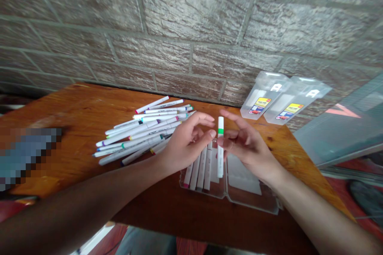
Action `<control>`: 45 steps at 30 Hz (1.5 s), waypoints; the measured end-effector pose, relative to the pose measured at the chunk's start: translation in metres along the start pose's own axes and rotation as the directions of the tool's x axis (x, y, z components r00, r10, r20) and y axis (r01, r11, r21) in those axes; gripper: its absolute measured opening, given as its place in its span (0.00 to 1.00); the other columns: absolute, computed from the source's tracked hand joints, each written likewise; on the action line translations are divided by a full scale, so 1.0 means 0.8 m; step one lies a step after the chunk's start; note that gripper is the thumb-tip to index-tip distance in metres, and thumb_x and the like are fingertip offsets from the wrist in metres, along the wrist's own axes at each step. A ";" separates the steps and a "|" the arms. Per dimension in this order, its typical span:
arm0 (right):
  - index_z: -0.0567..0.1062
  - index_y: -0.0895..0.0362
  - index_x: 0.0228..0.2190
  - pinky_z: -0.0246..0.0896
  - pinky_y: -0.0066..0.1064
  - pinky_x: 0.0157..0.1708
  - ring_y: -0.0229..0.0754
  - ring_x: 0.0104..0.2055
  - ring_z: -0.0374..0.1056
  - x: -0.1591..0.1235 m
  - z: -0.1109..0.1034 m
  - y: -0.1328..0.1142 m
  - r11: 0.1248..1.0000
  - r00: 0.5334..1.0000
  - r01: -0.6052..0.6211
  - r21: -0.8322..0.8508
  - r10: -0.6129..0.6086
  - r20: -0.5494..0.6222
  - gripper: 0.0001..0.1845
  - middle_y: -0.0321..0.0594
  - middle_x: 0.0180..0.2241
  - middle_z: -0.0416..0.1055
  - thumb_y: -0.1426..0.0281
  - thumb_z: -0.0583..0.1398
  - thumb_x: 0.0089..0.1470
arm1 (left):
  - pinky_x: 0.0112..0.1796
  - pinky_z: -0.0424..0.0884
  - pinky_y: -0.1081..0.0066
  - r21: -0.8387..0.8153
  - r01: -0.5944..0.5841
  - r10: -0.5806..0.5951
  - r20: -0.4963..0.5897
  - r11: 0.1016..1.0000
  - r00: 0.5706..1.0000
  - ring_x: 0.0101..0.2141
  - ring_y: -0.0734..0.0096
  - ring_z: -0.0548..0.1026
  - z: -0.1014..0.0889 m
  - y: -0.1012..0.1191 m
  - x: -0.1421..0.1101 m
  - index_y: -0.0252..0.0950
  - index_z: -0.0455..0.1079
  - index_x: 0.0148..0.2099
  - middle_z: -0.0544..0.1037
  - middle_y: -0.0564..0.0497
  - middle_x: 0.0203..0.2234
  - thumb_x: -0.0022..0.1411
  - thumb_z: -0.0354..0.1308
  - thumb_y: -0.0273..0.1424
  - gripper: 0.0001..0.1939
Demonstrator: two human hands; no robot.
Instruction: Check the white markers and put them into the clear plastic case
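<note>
My right hand [249, 147] pinches a white marker [220, 159] with a green band, upright, between thumb and fingers; its index finger is stretched out. Just left of the marker, my left hand [193, 137] is open, its thumb and curved fingers apart with nothing between them. Below both hands lies an open clear plastic case [225, 193]. Several white markers [199, 171] stand side by side in its left half, partly covered by my left hand. The right half shows a white sheet [243, 175].
A loose pile of white markers [140, 129] with coloured ends lies left of my hands on the wooden table [74, 115]. Two clear plastic containers [281, 105] with labels stand at the back right by the brick wall [167, 44]. A pixelated dark object [26, 155] is at the left edge.
</note>
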State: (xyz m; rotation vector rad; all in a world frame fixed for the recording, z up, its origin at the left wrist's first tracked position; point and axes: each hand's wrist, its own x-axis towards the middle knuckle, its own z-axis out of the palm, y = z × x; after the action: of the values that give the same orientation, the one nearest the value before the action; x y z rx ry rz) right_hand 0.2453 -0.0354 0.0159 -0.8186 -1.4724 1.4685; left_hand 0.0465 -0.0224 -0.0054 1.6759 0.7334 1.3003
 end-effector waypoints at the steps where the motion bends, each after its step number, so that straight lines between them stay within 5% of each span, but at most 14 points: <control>1: 0.61 0.51 0.67 0.74 0.28 0.24 0.36 0.25 0.70 0.001 -0.003 -0.003 1.000 1.000 -0.010 -0.003 0.010 -0.021 0.44 0.31 0.28 0.77 0.67 0.73 0.56 | 0.31 0.72 0.73 0.080 -0.042 0.042 -0.001 0.996 0.999 0.32 0.75 0.76 -0.002 0.002 0.000 0.37 0.70 0.54 0.80 0.46 0.45 0.69 0.63 0.34 0.14; 6: 0.65 0.56 0.60 0.78 0.31 0.25 0.38 0.25 0.74 0.008 -0.013 -0.009 0.987 0.984 -0.153 -0.052 0.147 -0.101 0.45 0.31 0.28 0.77 0.66 0.77 0.46 | 0.30 0.67 0.74 0.346 -0.295 0.229 0.220 0.891 0.948 0.28 0.76 0.72 -0.014 0.016 -0.001 0.35 0.74 0.40 0.76 0.53 0.28 0.68 0.59 0.26 0.03; 13: 0.66 0.57 0.52 0.70 0.26 0.17 0.39 0.18 0.73 0.013 -0.018 0.001 0.948 0.963 -0.268 -0.174 0.257 -0.079 0.38 0.34 0.22 0.78 0.59 0.76 0.46 | 0.35 0.70 0.72 0.314 -0.545 0.346 0.510 0.778 0.787 0.31 0.72 0.77 -0.012 0.019 -0.009 0.36 0.74 0.34 0.80 0.52 0.29 0.63 0.67 0.34 0.08; 17: 0.68 0.57 0.50 0.54 0.22 0.10 0.34 0.12 0.62 0.011 -0.019 0.004 0.922 0.966 -0.260 -0.288 0.247 -0.080 0.33 0.27 0.16 0.71 0.56 0.73 0.51 | 0.35 0.70 0.69 0.317 -0.582 0.298 0.624 0.749 0.723 0.32 0.69 0.79 -0.011 0.015 -0.013 0.38 0.75 0.35 0.82 0.53 0.32 0.58 0.71 0.48 0.19; 21: 0.69 0.58 0.50 0.52 0.23 0.09 0.34 0.11 0.59 0.011 -0.021 0.006 0.893 0.960 -0.278 -0.353 0.267 -0.080 0.31 0.25 0.15 0.69 0.56 0.71 0.53 | 0.43 0.73 0.66 0.321 -0.601 0.204 0.738 0.732 0.643 0.41 0.62 0.81 -0.014 0.012 -0.012 0.39 0.76 0.41 0.83 0.50 0.40 0.57 0.71 0.53 0.23; 31: 0.71 0.58 0.46 0.54 0.22 0.10 0.32 0.13 0.62 0.013 -0.020 0.009 0.893 0.950 -0.312 -0.325 0.302 -0.081 0.29 0.29 0.20 0.73 0.59 0.72 0.48 | 0.54 0.71 0.63 0.370 -0.618 0.170 0.749 0.694 0.640 0.50 0.58 0.79 -0.019 0.016 -0.005 0.40 0.78 0.48 0.82 0.51 0.50 0.54 0.74 0.47 0.24; 45: 0.79 0.58 0.41 0.53 0.24 0.12 0.30 0.15 0.62 0.011 -0.020 0.008 0.855 0.947 -0.315 -0.413 0.310 -0.081 0.21 0.33 0.24 0.75 0.61 0.73 0.48 | 0.52 0.71 0.64 0.361 -0.690 0.187 0.791 0.627 0.583 0.44 0.61 0.80 -0.019 0.022 -0.007 0.44 0.81 0.41 0.84 0.54 0.41 0.58 0.73 0.45 0.14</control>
State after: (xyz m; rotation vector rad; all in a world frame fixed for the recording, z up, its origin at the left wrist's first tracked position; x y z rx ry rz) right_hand 0.2554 -0.0205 0.0091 -1.3849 -1.7389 1.3839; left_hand 0.0294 -0.0304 0.0089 2.8781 0.2340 0.5781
